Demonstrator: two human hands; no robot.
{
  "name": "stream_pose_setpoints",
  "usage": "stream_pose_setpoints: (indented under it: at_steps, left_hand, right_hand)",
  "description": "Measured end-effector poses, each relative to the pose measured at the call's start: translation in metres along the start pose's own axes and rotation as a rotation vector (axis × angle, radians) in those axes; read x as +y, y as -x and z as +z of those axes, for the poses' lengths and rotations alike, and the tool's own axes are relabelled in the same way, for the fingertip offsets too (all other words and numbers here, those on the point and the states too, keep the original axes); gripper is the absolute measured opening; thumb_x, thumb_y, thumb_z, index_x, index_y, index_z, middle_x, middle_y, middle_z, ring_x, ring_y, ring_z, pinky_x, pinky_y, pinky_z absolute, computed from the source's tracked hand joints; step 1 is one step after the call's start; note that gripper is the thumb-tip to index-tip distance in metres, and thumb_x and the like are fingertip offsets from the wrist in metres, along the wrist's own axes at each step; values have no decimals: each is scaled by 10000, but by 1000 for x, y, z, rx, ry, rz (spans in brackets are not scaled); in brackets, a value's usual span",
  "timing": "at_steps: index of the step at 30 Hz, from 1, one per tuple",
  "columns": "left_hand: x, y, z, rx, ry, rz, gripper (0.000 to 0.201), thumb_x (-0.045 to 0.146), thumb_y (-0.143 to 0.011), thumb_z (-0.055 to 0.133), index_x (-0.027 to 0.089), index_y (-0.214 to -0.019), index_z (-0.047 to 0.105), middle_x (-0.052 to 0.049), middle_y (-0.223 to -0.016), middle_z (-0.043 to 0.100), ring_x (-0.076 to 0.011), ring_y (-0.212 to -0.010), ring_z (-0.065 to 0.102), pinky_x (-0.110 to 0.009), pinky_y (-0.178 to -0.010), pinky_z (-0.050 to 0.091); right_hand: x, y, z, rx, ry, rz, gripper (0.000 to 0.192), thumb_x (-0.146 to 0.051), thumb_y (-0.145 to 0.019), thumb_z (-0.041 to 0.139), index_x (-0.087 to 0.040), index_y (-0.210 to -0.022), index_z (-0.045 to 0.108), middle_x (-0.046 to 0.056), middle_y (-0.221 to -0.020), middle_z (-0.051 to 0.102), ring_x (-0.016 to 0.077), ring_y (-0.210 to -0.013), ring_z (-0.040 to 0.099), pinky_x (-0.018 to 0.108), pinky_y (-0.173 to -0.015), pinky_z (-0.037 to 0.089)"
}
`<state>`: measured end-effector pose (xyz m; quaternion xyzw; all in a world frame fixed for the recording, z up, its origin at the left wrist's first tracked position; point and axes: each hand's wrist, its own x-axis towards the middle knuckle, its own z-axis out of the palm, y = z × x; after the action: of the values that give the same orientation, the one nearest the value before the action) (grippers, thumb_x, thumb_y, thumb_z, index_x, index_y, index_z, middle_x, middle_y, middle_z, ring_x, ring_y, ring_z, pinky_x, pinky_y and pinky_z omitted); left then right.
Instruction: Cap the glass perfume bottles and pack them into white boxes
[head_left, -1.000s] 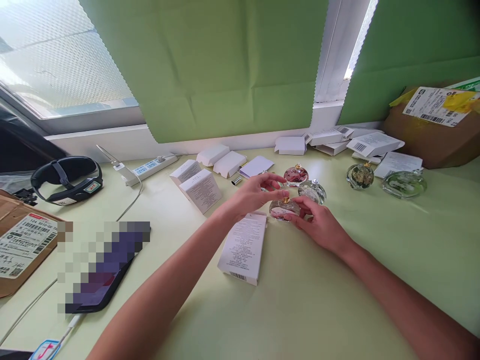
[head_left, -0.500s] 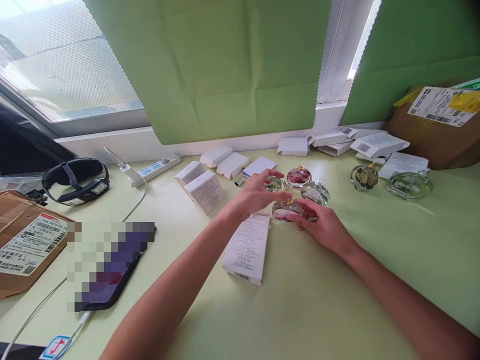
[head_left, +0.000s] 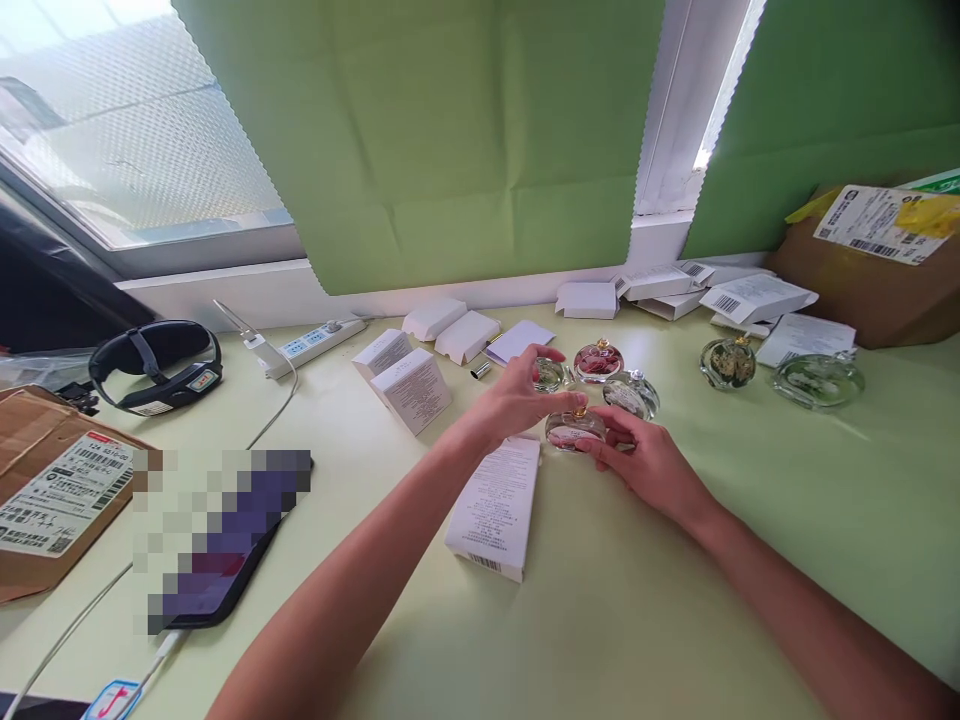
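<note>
**Two hands on a small glass bottle at the centre of a green table**

Just right of frame centre, a round glass bottle with pink contents (head_left: pixel 574 430) rests on the pale green table (head_left: pixel 675 600). The right hand (head_left: pixel 649 465) cups its lower right side, fingers wrapped against the glass. The left hand (head_left: pixel 521 400) reaches in from the left, thumb and forefinger pinched on the bottle's gold cap (head_left: pixel 579 411). Directly above, toward the window, stand three similar bottles: a greenish one (head_left: pixel 551 375), a red one (head_left: pixel 598 362) and a clear one (head_left: pixel 632 393). A white printed carton (head_left: pixel 493 505) lies flat just left of the held bottle. At lower left is a phone (head_left: pixel 217 570); at mid left, a black headset (head_left: pixel 154 362).
</note>
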<state>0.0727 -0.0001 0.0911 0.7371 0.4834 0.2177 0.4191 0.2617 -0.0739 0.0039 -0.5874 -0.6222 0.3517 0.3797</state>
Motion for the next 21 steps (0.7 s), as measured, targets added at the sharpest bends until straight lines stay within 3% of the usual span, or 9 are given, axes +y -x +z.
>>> stream_pose_setpoints:
  at_steps: [3, 6, 9, 11, 14, 18, 21]
  left_hand:
    - [13, 6, -11, 92, -26, 74, 534, 568, -833, 662, 289, -1272, 540, -45, -1007, 536, -152, -804, 507, -267, -675, 429]
    - [19, 6, -33, 199, -134, 149, 366, 486, -915, 569, 232, -1179, 592, -38, -932, 574, -136, -747, 508, -255, -628, 416]
    - [8, 1, -55, 189, -375, 142, 219, 360, -930, 537, 201, -1025, 654, -42, -899, 637, -150, -769, 547, -272, -668, 434]
    - [-8, -5, -63, 103, -591, 120, 201, 286, -925, 523, 193, -1035, 663, -60, -954, 668, -186, -859, 587, -307, -749, 463]
    - [-36, -15, -60, -36, -880, 129, 307, 173, -899, 518, 175, -1186, 628, -106, -1152, 648, -261, -1124, 556, -382, -942, 456]
    - [-59, -26, -46, -82, -912, 153, 445, 132, -853, 555, 170, -1296, 563, -122, -1304, 581, -276, -1230, 506, -403, -1055, 406]
    - [-58, -29, -39, -49, -896, 185, 544, 114, -851, 516, 177, -1389, 470, -134, -1378, 514, -286, -1271, 472, -426, -1074, 390]
  right_hand:
    - [1, 0, 1, 9, 38, 20, 529, -609, -862, 611, -265, -1264, 619, -26, -695, 690, 198, -685, 655, 314, -628, 487]
    - [2, 0, 1, 5, 51, 13, 517, -618, -865, 596, -282, -1257, 623, -29, -688, 682, 200, -685, 651, 312, -620, 482]
    - [3, 0, 1, -4, 42, 0, 514, -615, -859, 605, -279, -1247, 625, -26, -695, 671, 204, -681, 653, 336, -674, 499]
    - [3, -1, 1, -10, 36, -4, 523, -611, -854, 615, -273, -1253, 618, -26, -692, 654, 205, -672, 646, 348, -690, 501]
    - [4, -1, 1, -29, 22, -22, 523, -605, -852, 624, -263, -1246, 616, -23, -700, 638, 200, -661, 628, 353, -697, 500]
    - [5, -1, 2, -50, -7, -39, 520, -605, -849, 632, -263, -1241, 616, -15, -731, 644, 191, -654, 608, 350, -690, 501]
    - [5, -2, 2, -66, -22, -43, 514, -611, -852, 625, -262, -1230, 619, -7, -743, 657, 190, -648, 598, 347, -676, 500]
